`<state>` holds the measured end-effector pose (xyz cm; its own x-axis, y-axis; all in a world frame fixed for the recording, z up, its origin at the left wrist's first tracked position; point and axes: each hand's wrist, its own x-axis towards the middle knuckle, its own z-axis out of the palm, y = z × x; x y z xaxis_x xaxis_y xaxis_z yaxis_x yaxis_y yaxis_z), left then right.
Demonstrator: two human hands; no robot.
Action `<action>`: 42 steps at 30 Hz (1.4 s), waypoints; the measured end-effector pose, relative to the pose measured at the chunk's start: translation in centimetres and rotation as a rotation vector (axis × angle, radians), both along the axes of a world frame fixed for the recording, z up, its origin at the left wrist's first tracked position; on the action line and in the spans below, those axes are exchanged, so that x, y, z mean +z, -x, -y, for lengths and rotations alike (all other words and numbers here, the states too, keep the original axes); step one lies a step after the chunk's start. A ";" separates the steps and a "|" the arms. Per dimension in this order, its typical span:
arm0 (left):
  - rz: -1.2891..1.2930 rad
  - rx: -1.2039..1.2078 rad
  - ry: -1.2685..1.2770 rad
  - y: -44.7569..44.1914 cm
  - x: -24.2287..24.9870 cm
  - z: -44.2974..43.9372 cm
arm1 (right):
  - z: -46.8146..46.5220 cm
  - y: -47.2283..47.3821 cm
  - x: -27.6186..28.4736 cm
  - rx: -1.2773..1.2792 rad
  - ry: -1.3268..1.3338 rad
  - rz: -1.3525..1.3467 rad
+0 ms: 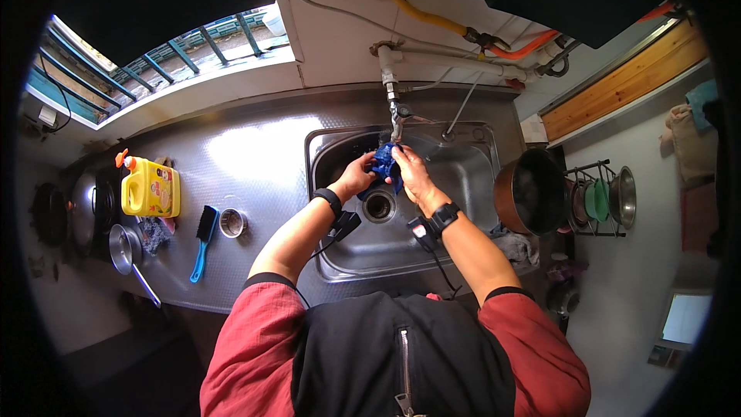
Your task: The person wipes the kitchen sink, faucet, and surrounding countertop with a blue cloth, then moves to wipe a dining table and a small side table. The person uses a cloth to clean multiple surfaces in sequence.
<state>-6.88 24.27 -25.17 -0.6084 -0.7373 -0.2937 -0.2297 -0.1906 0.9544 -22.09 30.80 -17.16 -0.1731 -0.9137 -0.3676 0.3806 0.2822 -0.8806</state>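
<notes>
A blue cloth (384, 161) is bunched between my two hands, right under the spout of the metal tap (397, 121). My left hand (358, 174) grips its left side, and my right hand (412, 169) has the other side, thumb on top. Part of the cloth hangs down towards the drain (379, 207) of the stainless-steel sink (463, 243). Whether water is running from the tap is hard to see, since the cloth and hands cover that spot.
Left of the sink, the steel counter (260, 185) holds a yellow pump jug (151, 188), a blue-handled brush (204, 243), a small metal cup (233, 223) and a ladle (124, 250). To the right stand a large pot (529, 191) and a dish rack (599, 200). Pipes (463, 63) cross the wall.
</notes>
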 end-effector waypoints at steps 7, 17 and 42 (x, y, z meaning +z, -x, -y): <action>0.147 -0.271 0.353 1.1 -5.7 -0.2 | -2.8 2.1 9.3 -0.049 0.106 0.099; 0.004 -0.044 -0.135 0.6 0.8 6.1 | -3.3 8.3 4.0 -0.245 0.090 -0.217; -0.414 -0.130 -0.426 -2.7 8.4 -0.9 | 2.0 2.8 -10.5 0.068 -0.442 0.357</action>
